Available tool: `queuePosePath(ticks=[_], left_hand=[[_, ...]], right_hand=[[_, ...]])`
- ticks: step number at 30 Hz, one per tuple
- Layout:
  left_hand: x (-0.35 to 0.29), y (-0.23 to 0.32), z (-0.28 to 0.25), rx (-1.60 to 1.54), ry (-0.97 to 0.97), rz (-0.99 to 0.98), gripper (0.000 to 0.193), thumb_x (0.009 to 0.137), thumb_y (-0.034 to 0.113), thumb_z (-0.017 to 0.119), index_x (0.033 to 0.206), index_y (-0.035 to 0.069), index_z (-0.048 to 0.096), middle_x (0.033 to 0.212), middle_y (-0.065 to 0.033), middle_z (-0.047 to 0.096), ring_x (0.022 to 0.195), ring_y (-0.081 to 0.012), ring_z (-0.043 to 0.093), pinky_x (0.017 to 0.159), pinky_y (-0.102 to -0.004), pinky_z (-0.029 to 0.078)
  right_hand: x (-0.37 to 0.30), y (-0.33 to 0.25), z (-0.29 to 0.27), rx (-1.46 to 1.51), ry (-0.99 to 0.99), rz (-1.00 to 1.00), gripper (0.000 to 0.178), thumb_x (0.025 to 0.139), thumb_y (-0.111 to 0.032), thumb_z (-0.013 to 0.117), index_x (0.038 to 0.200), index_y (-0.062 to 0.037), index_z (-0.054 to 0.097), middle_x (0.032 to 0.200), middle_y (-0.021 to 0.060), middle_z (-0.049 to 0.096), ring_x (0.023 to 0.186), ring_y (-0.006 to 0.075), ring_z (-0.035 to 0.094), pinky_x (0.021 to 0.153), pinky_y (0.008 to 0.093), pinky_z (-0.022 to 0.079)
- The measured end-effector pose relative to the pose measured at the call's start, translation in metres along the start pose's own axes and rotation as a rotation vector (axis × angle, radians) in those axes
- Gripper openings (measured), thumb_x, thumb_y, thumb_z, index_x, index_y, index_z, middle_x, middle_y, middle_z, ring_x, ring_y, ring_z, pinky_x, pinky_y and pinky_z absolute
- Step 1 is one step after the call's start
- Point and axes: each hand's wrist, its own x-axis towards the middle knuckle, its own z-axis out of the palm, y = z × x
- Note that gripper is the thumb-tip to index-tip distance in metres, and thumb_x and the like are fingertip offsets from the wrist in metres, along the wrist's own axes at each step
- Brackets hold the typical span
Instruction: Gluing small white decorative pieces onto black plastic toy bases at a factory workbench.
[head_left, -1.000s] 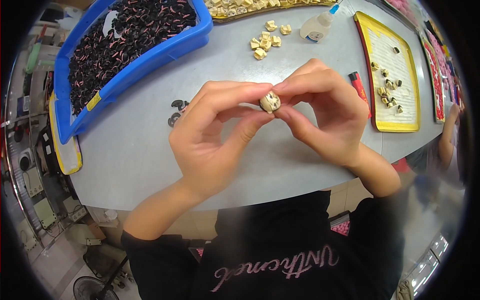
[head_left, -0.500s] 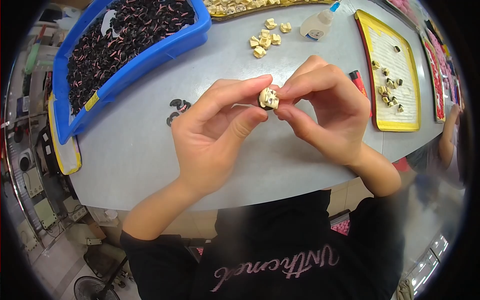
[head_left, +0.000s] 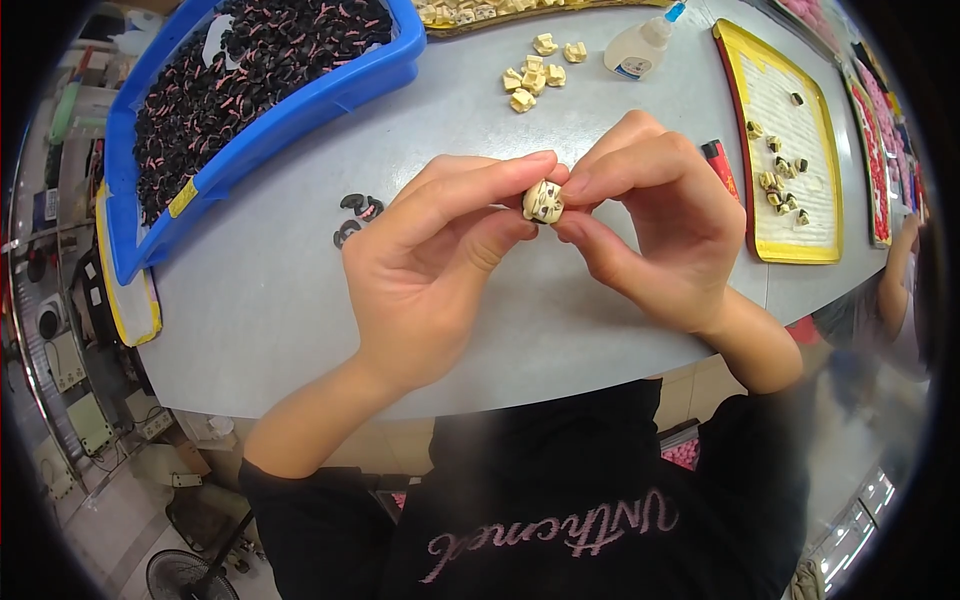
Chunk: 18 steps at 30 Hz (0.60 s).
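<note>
Between my two hands, above the middle of the grey table, is a small cream doll head [head_left: 543, 201] with a painted face and a dark part at its back edge. My left hand [head_left: 430, 250] pinches it from the left with thumb and forefinger. From the right, the thumb and forefinger of my right hand [head_left: 655, 215] close on its other side. Several black curved pieces [head_left: 352, 217], one with a pink strip, lie left of my left hand. Beyond the hands sits a loose group of cream heads [head_left: 534, 76].
A blue bin [head_left: 285, 130] full of black pieces stands at the left. A clear bottle with a blue tip [head_left: 640, 45] is at the back. At the right are a red tube [head_left: 717, 165] and a yellow-rimmed tray [head_left: 840, 200] of heads. Another person's arm [head_left: 895, 280] shows far right.
The doll head has turned between my fingertips, so its face shows more fully and less of the dark part shows. Both hands stay nearly in place.
</note>
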Motion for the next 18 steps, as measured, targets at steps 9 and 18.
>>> queuePosePath(ticks=[9,18], left_hand=[[0.0,0.001,0.002,-0.034,0.028,0.026,0.026,0.082,-0.01,0.052,0.106,-0.003,0.058,0.102,-0.013,0.058,0.09,-0.0168,0.057,0.077,-0.0253,0.051],[0.003,0.008,0.006,-0.041,0.044,0.062,0.046,0.087,0.006,0.054,0.126,-0.01,0.035,0.095,-0.0123,0.06,0.083,-0.0139,0.057,0.075,-0.0245,0.046]], right_hand=[[-0.003,-0.002,0.005,0.058,0.059,0.063,0.031,0.067,0.015,0.062,0.094,0.0023,0.053,0.084,0.0101,0.057,0.078,0.0163,0.054,0.066,0.0238,0.046],[0.006,-0.006,-0.01,-0.245,-0.105,-0.146,0.041,0.061,0.013,0.06,0.101,0.0052,0.055,0.083,0.0106,0.058,0.068,0.0151,0.053,0.061,0.0237,0.039]])
